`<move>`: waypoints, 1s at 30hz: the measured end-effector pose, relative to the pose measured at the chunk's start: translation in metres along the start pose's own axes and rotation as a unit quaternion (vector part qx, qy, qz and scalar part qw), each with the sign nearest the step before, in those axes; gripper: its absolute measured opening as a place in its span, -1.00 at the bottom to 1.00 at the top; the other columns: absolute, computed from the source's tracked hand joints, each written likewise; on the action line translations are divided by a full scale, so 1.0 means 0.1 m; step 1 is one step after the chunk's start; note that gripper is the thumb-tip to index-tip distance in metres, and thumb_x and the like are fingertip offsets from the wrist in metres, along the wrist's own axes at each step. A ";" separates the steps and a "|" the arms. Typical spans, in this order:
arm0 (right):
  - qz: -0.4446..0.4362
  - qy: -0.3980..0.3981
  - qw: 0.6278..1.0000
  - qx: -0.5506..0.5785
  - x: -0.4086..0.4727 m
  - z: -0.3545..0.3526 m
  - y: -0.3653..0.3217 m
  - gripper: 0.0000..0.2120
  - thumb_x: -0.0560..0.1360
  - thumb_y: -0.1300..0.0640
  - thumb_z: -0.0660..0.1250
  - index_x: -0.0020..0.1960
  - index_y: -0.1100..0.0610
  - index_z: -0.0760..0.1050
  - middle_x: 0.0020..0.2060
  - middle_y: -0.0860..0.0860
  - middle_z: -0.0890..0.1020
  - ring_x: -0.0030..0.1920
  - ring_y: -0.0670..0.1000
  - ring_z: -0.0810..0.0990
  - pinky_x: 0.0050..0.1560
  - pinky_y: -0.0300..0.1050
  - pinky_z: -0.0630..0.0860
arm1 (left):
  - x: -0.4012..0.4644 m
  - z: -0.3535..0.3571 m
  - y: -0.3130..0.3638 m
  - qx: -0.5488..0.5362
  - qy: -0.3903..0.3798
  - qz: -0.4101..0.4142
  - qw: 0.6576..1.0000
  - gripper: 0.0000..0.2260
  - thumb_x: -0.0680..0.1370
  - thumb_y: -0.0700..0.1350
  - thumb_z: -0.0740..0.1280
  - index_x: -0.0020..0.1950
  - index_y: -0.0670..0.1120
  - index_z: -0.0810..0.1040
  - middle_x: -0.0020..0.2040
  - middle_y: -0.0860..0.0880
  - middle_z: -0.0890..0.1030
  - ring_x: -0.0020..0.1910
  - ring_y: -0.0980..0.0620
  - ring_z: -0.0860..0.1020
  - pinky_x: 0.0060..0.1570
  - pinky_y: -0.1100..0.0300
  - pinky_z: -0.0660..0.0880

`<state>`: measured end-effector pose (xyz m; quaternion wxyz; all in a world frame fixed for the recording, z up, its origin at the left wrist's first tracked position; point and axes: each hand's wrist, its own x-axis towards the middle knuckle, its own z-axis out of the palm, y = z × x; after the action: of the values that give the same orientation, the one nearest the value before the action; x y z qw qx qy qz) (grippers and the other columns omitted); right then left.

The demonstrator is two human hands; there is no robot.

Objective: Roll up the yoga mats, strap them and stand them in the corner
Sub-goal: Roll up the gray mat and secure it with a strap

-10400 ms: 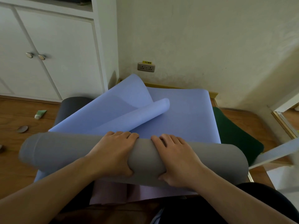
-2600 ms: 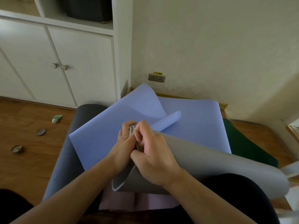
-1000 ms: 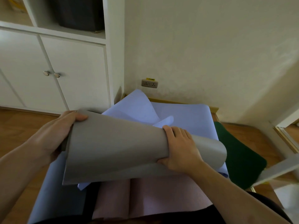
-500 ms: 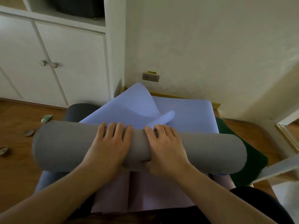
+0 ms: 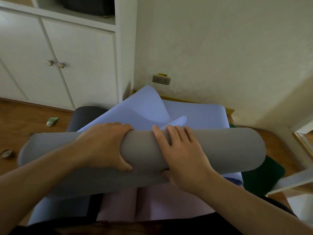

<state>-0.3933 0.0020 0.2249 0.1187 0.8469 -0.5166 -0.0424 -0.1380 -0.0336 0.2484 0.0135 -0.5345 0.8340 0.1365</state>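
Note:
A grey yoga mat (image 5: 220,150), rolled into a thick tube, lies crosswise in front of me. My left hand (image 5: 105,145) wraps over its middle from the left, thumb underneath. Beside it my right hand (image 5: 183,153) clasps the roll, fingers over the top and thumb below. Under the roll a light blue mat (image 5: 140,112) lies spread with one edge curled up. A pink mat (image 5: 152,204) lies flat near my knees. A dark grey rolled mat (image 5: 84,114) and a dark green mat (image 5: 264,177) lie to either side. No strap is visible.
The room corner (image 5: 132,85) is straight ahead, between a white cupboard (image 5: 76,65) and a cream wall with a socket (image 5: 161,79). A small green tube (image 5: 52,121) and a round lid (image 5: 6,153) lie on the wooden floor at left. A white bar (image 5: 291,181) crosses the right edge.
One second ago the grey mat was held up loosely rolled; it now lies crosswise as a roll. Since half a second ago both hands have closed around its middle.

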 end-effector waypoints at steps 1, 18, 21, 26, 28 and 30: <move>-0.004 -0.006 1.000 0.000 -0.01 0.01 0.01 0.24 0.17 -0.18 0.63 0.66 0.09 0.05 0.38 0.24 0.40 0.36 0.30 0.43 0.42 0.32 0.37 | -0.01 -0.01 0.01 -0.013 -0.007 0.002 1.000 -0.21 0.26 0.53 0.46 0.40 0.31 0.31 0.18 0.30 0.50 0.06 0.22 0.46 -0.09 0.41 0.29; -0.031 -0.015 0.999 0.040 0.11 0.02 -0.14 0.36 0.12 -0.25 0.65 0.68 0.03 -0.05 0.40 0.14 0.40 0.40 0.21 0.41 0.56 0.20 0.27 | 0.03 0.17 -0.02 0.035 -0.015 0.007 0.999 -0.21 0.15 0.55 0.31 0.31 0.32 0.27 0.15 0.20 0.52 0.09 0.13 0.53 0.18 0.06 0.51; -0.043 -0.002 0.997 0.060 0.13 0.02 -0.20 0.21 0.14 -0.22 0.62 0.61 0.04 0.08 0.26 0.10 0.47 0.22 0.17 0.51 0.34 0.12 0.45 | -0.05 0.09 -0.08 -0.013 -0.059 0.007 0.998 -0.13 0.05 0.55 0.29 0.30 0.54 0.01 0.25 0.24 0.47 0.21 0.13 0.48 0.35 0.06 0.41; -0.025 -0.005 0.994 0.102 0.18 -0.04 -0.13 0.02 0.22 -0.17 0.50 0.57 -0.02 0.14 0.22 0.00 0.51 0.18 0.09 0.54 0.23 0.03 0.46 | -0.17 0.36 0.12 0.166 0.112 0.031 0.979 0.18 0.05 0.48 0.43 0.56 -0.09 0.35 0.31 -0.14 0.49 0.22 -0.18 0.51 0.31 -0.16 0.46; -0.019 -0.008 0.991 0.129 0.16 -0.05 -0.09 -0.01 0.24 -0.20 0.48 0.57 -0.06 0.15 0.25 -0.05 0.52 0.21 0.04 0.53 0.24 -0.03 0.44 | -0.10 0.48 0.18 0.186 0.125 0.023 0.974 0.14 0.09 0.37 0.51 0.56 -0.12 0.31 0.25 -0.18 0.51 0.16 -0.23 0.52 0.27 -0.20 0.44; -0.024 -0.018 0.990 0.139 0.15 -0.03 -0.09 0.02 0.27 -0.24 0.49 0.61 -0.06 0.09 0.34 -0.04 0.48 0.31 0.04 0.50 0.34 -0.03 0.40 | -0.04 0.51 0.22 0.184 0.126 0.026 0.974 0.02 0.17 0.33 0.52 0.53 -0.09 0.32 0.22 -0.12 0.53 0.13 -0.19 0.53 0.22 -0.16 0.43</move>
<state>-0.3783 -0.0067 0.2266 -0.0102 0.8663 -0.4993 0.0121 -0.1624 -0.0088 0.2050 0.0034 -0.5136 0.8535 -0.0876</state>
